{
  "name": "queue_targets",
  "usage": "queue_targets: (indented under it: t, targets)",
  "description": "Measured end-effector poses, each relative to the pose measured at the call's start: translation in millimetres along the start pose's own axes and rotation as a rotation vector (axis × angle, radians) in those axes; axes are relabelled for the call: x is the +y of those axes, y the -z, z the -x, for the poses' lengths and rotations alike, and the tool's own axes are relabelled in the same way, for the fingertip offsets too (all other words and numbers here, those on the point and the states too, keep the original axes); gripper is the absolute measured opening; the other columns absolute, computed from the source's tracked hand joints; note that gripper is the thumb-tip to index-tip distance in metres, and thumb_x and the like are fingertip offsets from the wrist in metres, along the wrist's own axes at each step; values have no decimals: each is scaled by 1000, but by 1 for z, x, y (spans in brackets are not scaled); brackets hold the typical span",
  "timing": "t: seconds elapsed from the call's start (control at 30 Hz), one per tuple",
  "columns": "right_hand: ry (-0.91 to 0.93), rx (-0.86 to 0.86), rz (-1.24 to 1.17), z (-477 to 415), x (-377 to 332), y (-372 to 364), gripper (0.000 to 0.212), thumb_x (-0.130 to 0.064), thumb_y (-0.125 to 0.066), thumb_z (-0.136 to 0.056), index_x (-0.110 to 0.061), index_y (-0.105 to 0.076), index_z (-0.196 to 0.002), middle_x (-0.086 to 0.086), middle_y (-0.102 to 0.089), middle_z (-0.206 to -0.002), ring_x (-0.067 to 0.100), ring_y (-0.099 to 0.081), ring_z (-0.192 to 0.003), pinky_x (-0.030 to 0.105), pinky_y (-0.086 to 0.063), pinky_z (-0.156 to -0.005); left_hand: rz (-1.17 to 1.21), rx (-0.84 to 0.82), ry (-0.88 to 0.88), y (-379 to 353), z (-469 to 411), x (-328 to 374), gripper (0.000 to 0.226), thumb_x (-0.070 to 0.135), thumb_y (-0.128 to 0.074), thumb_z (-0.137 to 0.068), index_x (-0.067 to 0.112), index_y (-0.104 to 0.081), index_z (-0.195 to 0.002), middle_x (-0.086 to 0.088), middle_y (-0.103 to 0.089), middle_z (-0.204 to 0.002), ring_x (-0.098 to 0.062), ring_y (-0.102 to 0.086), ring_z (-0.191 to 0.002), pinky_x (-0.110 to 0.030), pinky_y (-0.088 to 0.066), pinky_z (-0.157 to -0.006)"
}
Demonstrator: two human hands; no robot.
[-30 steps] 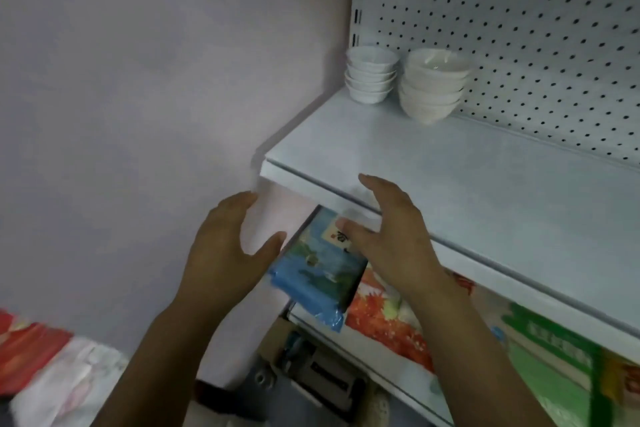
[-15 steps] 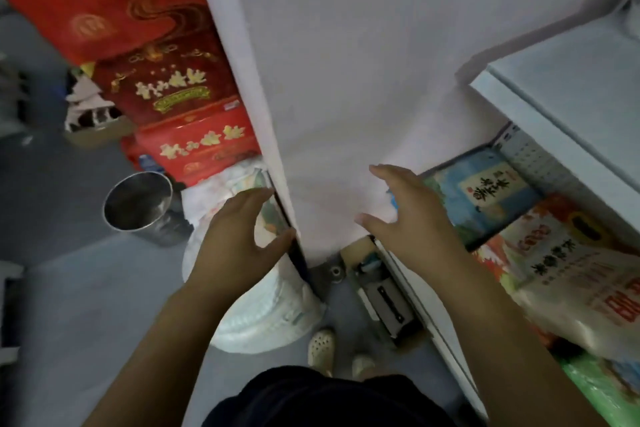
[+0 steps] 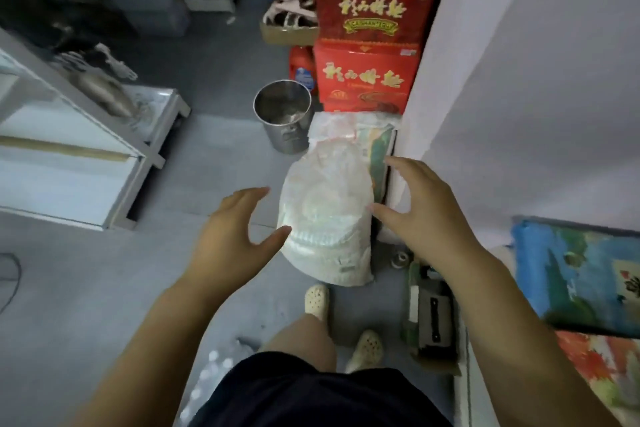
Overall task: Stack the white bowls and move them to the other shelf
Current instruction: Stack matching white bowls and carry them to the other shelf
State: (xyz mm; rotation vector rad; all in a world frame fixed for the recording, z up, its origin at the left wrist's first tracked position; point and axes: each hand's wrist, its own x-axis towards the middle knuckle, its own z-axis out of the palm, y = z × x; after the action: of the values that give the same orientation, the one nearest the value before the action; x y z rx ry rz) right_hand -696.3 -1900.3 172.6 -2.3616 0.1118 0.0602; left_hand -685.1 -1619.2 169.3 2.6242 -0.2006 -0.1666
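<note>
No white bowls show in the head view now; it looks down at the grey floor. My left hand (image 3: 232, 232) hovers in front of me with relaxed, spread fingers and holds nothing. My right hand (image 3: 420, 215) is held the same way a little to the right, fingers loosely spread, also holding nothing. Between and below the two hands a white plastic sack (image 3: 327, 215) lies on the floor. A white shelf unit (image 3: 69, 156) stands at the left edge.
A white wall panel (image 3: 502, 80) rises on the right, with stacked red boxes (image 3: 367, 45) and a steel bucket (image 3: 284, 118) beside it. Blue and red food bags (image 3: 581, 274) lie at the lower right. My feet in pale clogs (image 3: 317, 298) stand on the floor.
The view has swung left and down, away from the shelf with the stacked white bowls, to the floor and the other shelf unit. Both hands stay open and keep their spacing.
</note>
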Motion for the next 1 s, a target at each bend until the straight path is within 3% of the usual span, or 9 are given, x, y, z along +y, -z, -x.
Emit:
queue_targets:
  t: [0.33, 0.53, 0.77, 1.0]
  targets:
    - [304, -275, 37, -67, -134, -127, 75, -37, -80, -87, -27, -43, -151, -8, -43, -154, 13, -39, -143, 24, -32, -112, 33, 234, 377, 75, 65, -139, 67, 47, -73, -89, 21, -50, -146, 3, -54, -146, -21, -50, -134, -33, -40, -106]
    - [450, -389, 34, -114, -252, -230, 74, -34, -82, -85, -23, -47, -150, -4, -49, -148, 14, -44, -138, 17, -30, -102, 58, 316, 508, 140, 73, -239, 68, 50, -71, -89, 26, -46, -148, 4, -52, -149, -22, -49, -136, -42, -44, -108]
    - [556, -475, -35, -150, -367, -327, 76, -35, -80, -87, -26, -42, -153, -5, -47, -149, 11, -43, -138, 16, -30, -101, 30, 430, 579, 225, 67, -347, 68, 49, -72, -89, 26, -46, -148, 6, -51, -148, -18, -47, -137, -34, -39, -108]
    - [623, -612, 11, -184, -440, -393, 75, -36, -78, -89, -28, -41, -153, -8, -45, -150, 9, -40, -139, 16, -29, -102, 91, 509, 694, 253, 70, -414, 68, 47, -73, -89, 25, -47, -147, 7, -51, -147, -16, -47, -137, -28, -36, -107]
